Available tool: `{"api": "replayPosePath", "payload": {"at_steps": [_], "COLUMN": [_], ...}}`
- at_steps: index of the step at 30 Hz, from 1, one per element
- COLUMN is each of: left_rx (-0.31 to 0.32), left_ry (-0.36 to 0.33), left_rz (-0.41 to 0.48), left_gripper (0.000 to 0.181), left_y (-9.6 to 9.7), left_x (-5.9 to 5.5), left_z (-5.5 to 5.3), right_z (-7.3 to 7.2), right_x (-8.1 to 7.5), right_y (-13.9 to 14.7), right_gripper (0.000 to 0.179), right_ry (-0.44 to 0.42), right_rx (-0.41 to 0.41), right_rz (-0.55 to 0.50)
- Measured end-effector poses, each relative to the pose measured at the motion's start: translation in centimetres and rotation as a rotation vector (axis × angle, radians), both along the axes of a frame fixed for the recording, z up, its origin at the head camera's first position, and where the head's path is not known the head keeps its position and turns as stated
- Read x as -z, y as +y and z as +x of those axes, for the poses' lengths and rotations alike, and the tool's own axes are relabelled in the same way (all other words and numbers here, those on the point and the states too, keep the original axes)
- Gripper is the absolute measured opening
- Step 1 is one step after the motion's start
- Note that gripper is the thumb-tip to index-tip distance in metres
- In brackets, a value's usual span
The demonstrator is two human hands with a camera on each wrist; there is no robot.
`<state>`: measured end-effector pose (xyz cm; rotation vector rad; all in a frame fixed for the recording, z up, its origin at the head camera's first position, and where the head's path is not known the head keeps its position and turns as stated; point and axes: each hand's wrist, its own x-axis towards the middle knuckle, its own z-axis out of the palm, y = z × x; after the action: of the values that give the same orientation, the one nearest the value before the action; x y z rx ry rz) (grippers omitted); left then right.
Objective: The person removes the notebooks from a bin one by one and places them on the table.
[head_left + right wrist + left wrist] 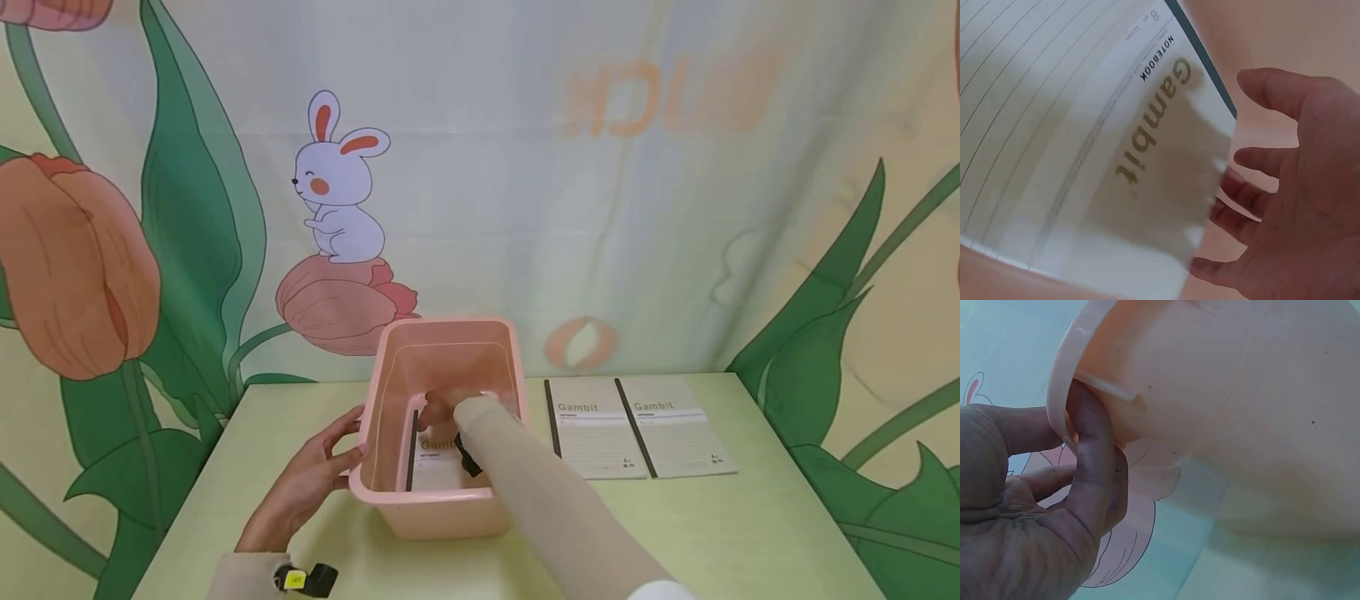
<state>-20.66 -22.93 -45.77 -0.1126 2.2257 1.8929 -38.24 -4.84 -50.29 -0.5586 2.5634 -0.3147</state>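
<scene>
A pink plastic bin (442,512) stands on the table in the head view. At its left side my left hand (309,477) grips the rim, with thumb over it and fingers curled beneath, as the left wrist view shows on the bin's lip (1060,381). Inside the bin lies a Gambit notebook (433,473) with a dark spine. My right hand (444,408) reaches down into the bin, partly hidden by its sleeve. In the right wrist view the right hand (1297,194) has spread fingers at the edge of the notebook (1085,144), the thumb apart from it.
Two more Gambit notebooks (597,433) (678,429) lie side by side on the pale green table (750,533), right of the bin. Behind the table hangs a curtain (480,167) printed with a rabbit and tulips.
</scene>
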Motion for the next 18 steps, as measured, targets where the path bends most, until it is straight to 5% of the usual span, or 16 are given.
{"api": "replayPosePath", "payload": {"at_steps": [10,15,17,18], "left_rx": [0.002,0.006,0.005,0.004], "left_ry": [0.001,0.005,0.002,-0.001], "left_rz": [0.005,0.008,0.012,0.013], "left_gripper": [0.066,0.066,0.066,0.066], "left_y": [0.0,-0.1,-0.1,-0.1], "left_x": [0.2,0.2,0.2,0.2], "left_z": [0.0,0.0,0.0,0.0], "right_z": [0.9,-1.5,-2.7,-3.8], "right_x": [-1.1,1.1,1.4,1.7], "right_y": [0.1,-0.6,-0.7,-0.6], "right_gripper": [0.034,0.052,0.055,0.056], "right_ry": [0.015,0.045,0.104,0.142], "right_rx": [0.031,-0.067,-0.179,-0.301], "right_rz": [-0.009,-0.04,-0.085,-0.121]}}
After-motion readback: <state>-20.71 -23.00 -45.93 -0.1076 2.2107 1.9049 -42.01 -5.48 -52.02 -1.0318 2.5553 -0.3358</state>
